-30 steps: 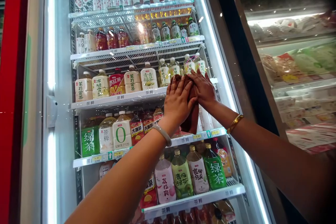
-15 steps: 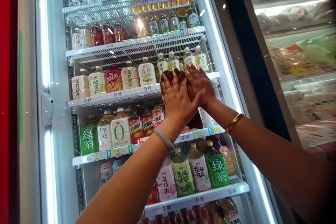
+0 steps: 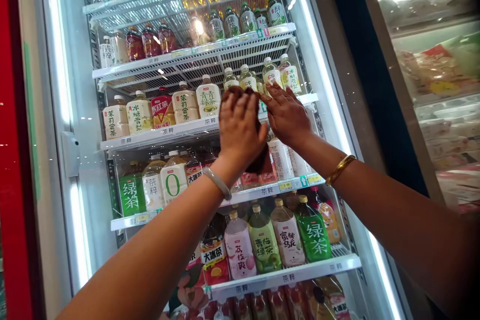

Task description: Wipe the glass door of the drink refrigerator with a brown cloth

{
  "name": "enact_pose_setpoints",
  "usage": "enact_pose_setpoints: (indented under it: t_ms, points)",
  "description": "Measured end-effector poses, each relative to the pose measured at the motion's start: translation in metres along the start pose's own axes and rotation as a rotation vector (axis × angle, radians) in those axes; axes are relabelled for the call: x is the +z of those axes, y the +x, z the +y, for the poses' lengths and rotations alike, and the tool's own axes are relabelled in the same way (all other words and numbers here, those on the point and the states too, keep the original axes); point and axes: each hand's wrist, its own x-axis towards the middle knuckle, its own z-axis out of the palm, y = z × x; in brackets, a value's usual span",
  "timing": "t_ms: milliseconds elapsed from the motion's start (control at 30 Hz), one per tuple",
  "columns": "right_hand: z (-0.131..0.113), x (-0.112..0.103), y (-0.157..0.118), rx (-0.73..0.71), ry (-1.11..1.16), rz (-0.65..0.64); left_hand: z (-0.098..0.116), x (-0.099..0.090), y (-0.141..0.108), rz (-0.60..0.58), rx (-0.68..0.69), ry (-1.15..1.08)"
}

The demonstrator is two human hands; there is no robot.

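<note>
My left hand [image 3: 242, 127] presses a dark brown cloth [image 3: 262, 159] against the glass front of a lit drinks cooler. Its fingers lie over the cloth, which shows above the fingertips and hangs below the palm. A pale bangle [image 3: 217, 182] circles that wrist. Just to the right, my right hand [image 3: 288, 115] is spread against the glass with its fingertips near the cloth's edge. Whether it touches the cloth, I cannot tell. A gold bangle [image 3: 339, 169] is on the right wrist. Behind the glass, bottled pear drinks [image 3: 288, 75] stand close to the fingers.
Several white shelves [image 3: 168, 130] hold rows of bottled drinks behind the glass. A small white box [image 3: 70, 152] sits on the left door frame. A bright light strip [image 3: 318, 60] runs down the right side. Another cooler with bagged goods [image 3: 435, 72] stands at the right.
My left hand and the cloth have moved left across the glass. My right hand has separated from the left. The camera view has tilted and shifted slightly.
</note>
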Motion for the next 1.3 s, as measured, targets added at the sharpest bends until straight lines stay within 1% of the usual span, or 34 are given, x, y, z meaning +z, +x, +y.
enact_pose_setpoints:
  t_ms: [67,133,200,267,300,333,400,467,533,567,633,667,733,800,833,900,967,1033,1067,1133,1200,1233,1267,1300]
  points:
    - [-0.001,-0.001,0.0,-0.003,-0.009,-0.008,0.012,0.0,-0.016,-0.034,0.127,0.018]
    - [-0.001,-0.001,0.0,-0.004,-0.011,-0.011,0.01,-0.002,-0.017,-0.047,0.174,0.008]
    - [-0.001,0.0,0.001,0.0,-0.004,-0.004,-0.001,-0.003,-0.003,-0.03,0.103,-0.005]
    - [0.0,0.001,0.0,-0.003,0.004,0.005,-0.007,0.0,0.012,0.005,-0.018,-0.001]
    - [0.001,0.002,0.0,-0.006,0.008,0.01,-0.006,0.002,0.015,0.015,-0.052,-0.001]
    - [0.001,0.003,0.0,-0.009,0.012,0.012,-0.002,0.004,0.013,0.013,-0.058,-0.005]
    - [0.002,0.003,0.0,-0.01,0.018,0.011,0.012,0.006,-0.005,-0.014,0.007,-0.026]
    - [0.002,0.003,-0.001,-0.006,0.017,0.001,0.025,0.004,-0.03,-0.035,0.101,-0.025]
    - [0.002,0.002,-0.001,-0.007,0.009,-0.008,0.026,-0.001,-0.047,-0.069,0.218,-0.009]
    - [0.002,0.002,-0.001,-0.009,0.006,-0.007,0.021,-0.004,-0.049,-0.09,0.258,-0.008]
    - [0.001,0.002,-0.002,-0.01,0.007,0.003,0.005,-0.008,-0.035,-0.113,0.26,-0.018]
    - [0.001,0.002,-0.001,-0.008,0.01,0.007,-0.004,-0.008,-0.023,-0.097,0.21,-0.022]
    - [0.0,0.002,-0.001,0.0,0.012,0.006,-0.017,-0.006,0.0,-0.031,0.057,-0.015]
    - [0.0,0.0,-0.001,0.006,0.006,-0.009,-0.017,-0.003,0.009,-0.008,-0.018,-0.01]
    - [-0.001,-0.001,-0.001,0.009,0.001,-0.019,-0.012,-0.002,0.006,-0.015,-0.013,-0.003]
    - [-0.001,-0.003,0.0,0.015,-0.004,-0.035,0.001,-0.003,-0.012,-0.051,0.071,0.018]
    - [-0.001,-0.005,-0.001,0.017,0.019,-0.05,0.011,-0.008,-0.034,-0.105,0.198,0.032]
    - [0.0,-0.005,-0.001,0.009,0.045,-0.049,0.007,-0.015,-0.044,-0.174,0.295,0.029]
    - [0.0,-0.005,-0.001,0.002,0.051,-0.041,0.0,-0.019,-0.042,-0.194,0.305,0.029]
    - [0.0,-0.003,-0.002,-0.013,0.047,-0.012,-0.022,-0.024,-0.025,-0.182,0.233,0.034]
    - [0.0,-0.002,-0.002,-0.022,0.048,0.015,-0.043,-0.024,-0.002,-0.07,0.03,0.048]
    - [0.0,-0.001,-0.002,-0.021,0.059,0.025,-0.048,-0.022,0.007,-0.022,-0.049,0.04]
    - [0.0,-0.001,-0.002,-0.017,0.073,0.03,-0.049,-0.019,0.013,0.005,-0.097,0.033]
    - [-0.001,-0.002,-0.003,-0.012,0.086,0.031,-0.046,-0.016,0.014,0.008,-0.113,0.031]
